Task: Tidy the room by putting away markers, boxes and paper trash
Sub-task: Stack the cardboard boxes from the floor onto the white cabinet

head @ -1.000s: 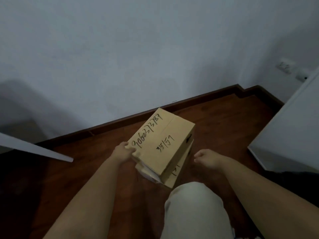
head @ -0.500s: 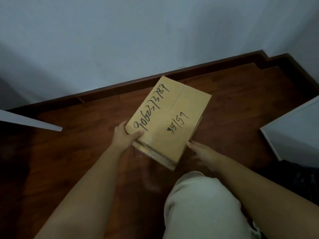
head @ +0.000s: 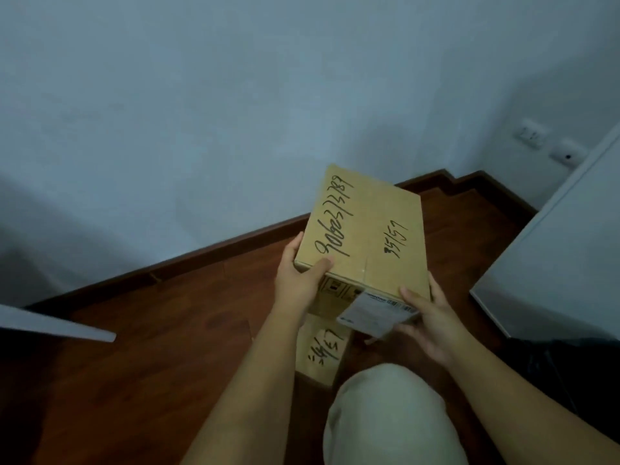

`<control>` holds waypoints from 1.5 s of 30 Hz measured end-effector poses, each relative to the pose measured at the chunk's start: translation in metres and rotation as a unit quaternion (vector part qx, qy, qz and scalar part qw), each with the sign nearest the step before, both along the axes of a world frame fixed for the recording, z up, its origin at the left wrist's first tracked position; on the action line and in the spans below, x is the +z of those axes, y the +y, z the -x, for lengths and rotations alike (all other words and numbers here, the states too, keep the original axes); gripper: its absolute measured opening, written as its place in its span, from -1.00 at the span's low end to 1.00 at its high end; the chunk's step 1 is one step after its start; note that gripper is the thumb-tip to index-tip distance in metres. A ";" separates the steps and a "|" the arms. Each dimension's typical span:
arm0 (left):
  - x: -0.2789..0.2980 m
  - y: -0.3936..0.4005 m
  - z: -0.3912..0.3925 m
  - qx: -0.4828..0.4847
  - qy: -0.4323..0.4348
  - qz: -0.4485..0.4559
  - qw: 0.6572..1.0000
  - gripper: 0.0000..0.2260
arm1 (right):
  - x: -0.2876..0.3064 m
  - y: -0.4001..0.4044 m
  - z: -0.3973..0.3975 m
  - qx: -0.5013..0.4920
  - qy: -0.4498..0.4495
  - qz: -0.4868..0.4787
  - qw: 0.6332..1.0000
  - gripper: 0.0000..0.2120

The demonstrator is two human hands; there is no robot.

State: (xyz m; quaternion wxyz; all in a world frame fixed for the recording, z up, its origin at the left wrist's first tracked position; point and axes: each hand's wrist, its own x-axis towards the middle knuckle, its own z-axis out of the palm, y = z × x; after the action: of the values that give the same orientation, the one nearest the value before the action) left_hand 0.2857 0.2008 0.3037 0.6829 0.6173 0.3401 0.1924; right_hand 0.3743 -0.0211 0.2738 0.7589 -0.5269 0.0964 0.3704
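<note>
Dark reddish wood floor fills the lower part of the view, meeting a pale wall along a dark skirting board. At the far left a thin white panel edge juts in just above the floor. Moving right, the left hand is closed on the near left corner of a cardboard box, thumb on top and fingers wrapped around the side. The box is lifted clear of the floor and tilted, its top face bearing black handwritten digits and "35/57"; a white shipping label covers its near lower side. Directly beneath it, a second cardboard box with handwritten marks sits on the floor, beside a knee in light trousers. The right hand cups the near right corner of the lifted box, thumb on the top edge and fingers spread under the labelled side. Further right stands a white cabinet, and above it 2 wall sockets sit on the wall.
</note>
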 end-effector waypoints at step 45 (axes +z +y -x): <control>0.516 -0.506 -0.208 -0.380 -0.399 -0.383 0.742 -0.27 | 0.549 -0.474 0.008 -0.272 -0.581 0.649 0.408 -0.34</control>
State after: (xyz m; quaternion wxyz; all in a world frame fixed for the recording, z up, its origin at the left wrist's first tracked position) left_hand 0.4938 -0.3056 0.8201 0.4791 0.7716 -0.3280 0.2599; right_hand 0.3667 -0.4951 0.8232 0.1245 -0.8968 -0.0175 -0.4242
